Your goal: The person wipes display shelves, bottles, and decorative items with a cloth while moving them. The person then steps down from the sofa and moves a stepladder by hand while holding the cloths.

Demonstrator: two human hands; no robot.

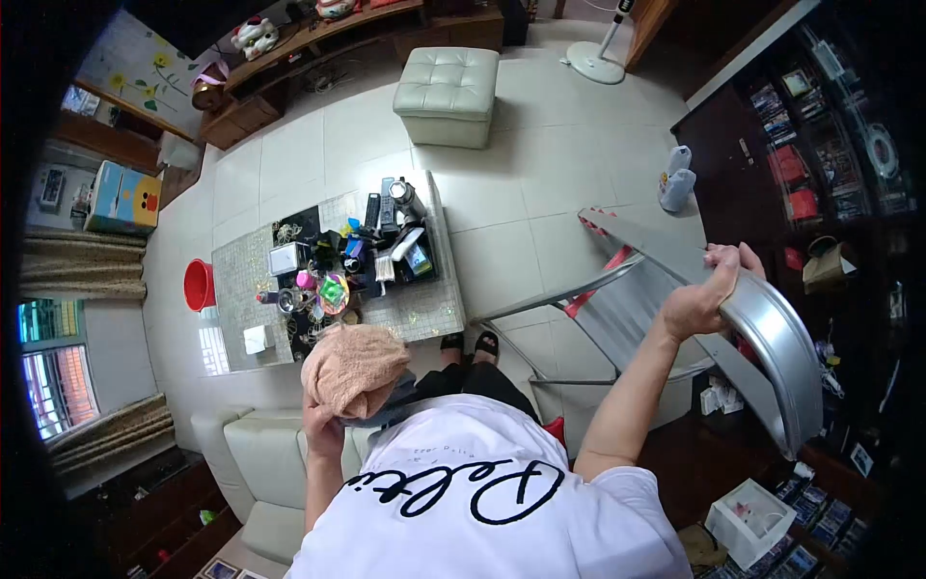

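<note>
In the head view, my left hand (323,425) is closed around a bunched, peach-brown towel (353,374) at the front edge of the low table. Something grey shows just under the towel, but I cannot make out what it is. To the right, my right hand (702,297) grips the upper end of a silver metal stepladder (632,314) beside its curved top rail. The stepladder has flat grey steps and red fittings, and it leans at an angle, its thin legs reaching toward the table. My fingertips on the far side of the rail are partly hidden.
A low table (405,323) bears remotes, bottles and small items. A red bucket (199,286) stands left of it, a tufted stool (449,82) beyond it. Near the dark cabinet (723,154) sit plastic-bagged items (677,183). A pale sofa (265,458) is at lower left.
</note>
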